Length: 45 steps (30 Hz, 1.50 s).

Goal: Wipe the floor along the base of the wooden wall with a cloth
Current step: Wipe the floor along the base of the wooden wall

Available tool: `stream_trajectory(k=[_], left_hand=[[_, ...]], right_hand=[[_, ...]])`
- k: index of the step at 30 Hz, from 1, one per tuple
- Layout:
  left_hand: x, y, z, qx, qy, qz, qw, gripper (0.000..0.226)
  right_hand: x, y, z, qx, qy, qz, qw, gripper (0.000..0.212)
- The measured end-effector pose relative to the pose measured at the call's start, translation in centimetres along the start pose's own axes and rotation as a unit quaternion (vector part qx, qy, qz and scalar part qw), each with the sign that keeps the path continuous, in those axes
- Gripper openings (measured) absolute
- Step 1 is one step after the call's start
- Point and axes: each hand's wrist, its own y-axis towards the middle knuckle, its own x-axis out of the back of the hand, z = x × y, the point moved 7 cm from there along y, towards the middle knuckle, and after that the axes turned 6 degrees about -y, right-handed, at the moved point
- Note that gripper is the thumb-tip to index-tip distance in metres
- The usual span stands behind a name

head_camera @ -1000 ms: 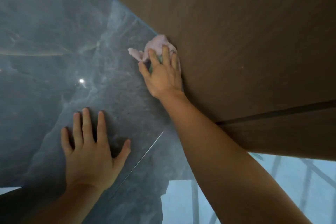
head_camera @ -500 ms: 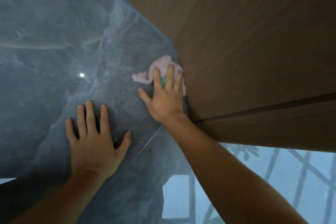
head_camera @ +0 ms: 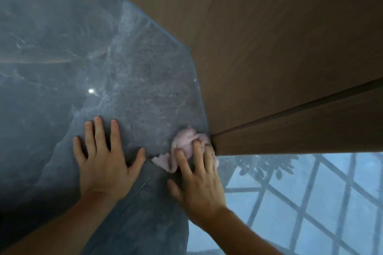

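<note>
A crumpled pale pink cloth lies on the glossy grey marble floor, right at the base of the brown wooden wall. My right hand presses down on the cloth with its fingers spread over it, beside the dark vertical seam between two wall panels. My left hand rests flat on the floor just to the left, fingers spread, holding nothing. The near part of the cloth is hidden under my right fingers.
The wall's base runs diagonally from top left to the panel seam. Below the wall's lower edge the floor reflects a window grid and some leaves. A thin tile joint runs between my hands. A small light glint shows on the floor.
My right hand has dragged the cloth along the wall's base towards me, from far up the wall to the panel seam. My left hand has stayed flat on the floor.
</note>
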Motion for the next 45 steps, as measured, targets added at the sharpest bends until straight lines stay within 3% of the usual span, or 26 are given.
stream_trajectory(k=[4, 7, 12, 16, 20, 23, 25, 30, 32, 35, 36, 39, 41, 45], left_hand=[[-0.4, 0.2, 0.2, -0.004, 0.002, -0.009, 1.0, 0.095], [-0.7, 0.2, 0.5, -0.011, -0.008, -0.03, 0.999, 0.095], [-0.7, 0.2, 0.6, -0.021, -0.02, -0.059, 0.998, 0.092], [-0.9, -0.5, 0.3, -0.027, -0.017, -0.07, 0.997, 0.089], [-1.4, -1.0, -0.3, -0.009, -0.007, -0.058, 0.998, 0.085], [-2.3, -3.7, -3.4, 0.01, -0.024, -0.042, 0.999, 0.088], [-3.4, -5.9, -5.8, 0.006, -0.016, -0.027, 1.0, 0.091], [-3.6, -6.4, -6.0, 0.012, -0.013, -0.036, 0.999, 0.093], [-3.5, -6.6, -6.2, 0.009, -0.022, -0.036, 0.999, 0.093], [-3.4, -6.6, -6.5, 0.003, -0.031, -0.04, 0.999, 0.093], [-3.4, -6.6, -6.5, 0.005, -0.034, -0.042, 0.999, 0.093], [-3.3, -6.7, -6.7, 0.009, -0.035, -0.037, 0.999, 0.092], [-3.3, -6.8, -6.8, 0.007, -0.036, -0.037, 0.999, 0.092], [-3.4, -6.8, -6.7, 0.002, -0.033, -0.045, 0.998, 0.092]], right_hand=[[-1.3, -2.8, -0.1, -0.037, 0.03, 0.029, 0.998, 0.075], [0.8, 4.8, 2.5, -0.023, 0.081, 0.002, 0.996, 0.073], [3.6, 16.8, 3.6, -0.011, 0.071, 0.009, 0.997, 0.06], [2.1, 9.9, 2.4, -0.004, 0.086, -0.025, 0.996, 0.058], [-1.5, -2.0, -3.5, 0.062, 0.009, -0.038, 0.997, 0.056], [-3.4, -5.9, -8.7, 0.104, -0.061, -0.02, 0.992, 0.056], [-3.9, -6.7, -13.6, 0.044, -0.072, -0.023, 0.996, 0.054], [-3.2, -7.5, -27.2, -0.222, -0.04, 0.009, 0.974, 0.06], [-2.8, -7.2, -27.8, -0.273, -0.018, 0.004, 0.962, 0.059], [-2.0, -6.8, -22.8, -0.347, 0.081, -0.013, 0.934, 0.07], [-2.1, -6.8, -19.5, -0.326, 0.098, -0.007, 0.94, 0.075], [-2.3, -7.3, -7.7, -0.134, 0.094, 0.01, 0.986, 0.082], [-2.5, -7.7, -2.9, -0.027, 0.097, 0.012, 0.995, 0.076], [-2.0, -6.8, -3.2, 0.097, 0.074, -0.029, 0.992, 0.052]])
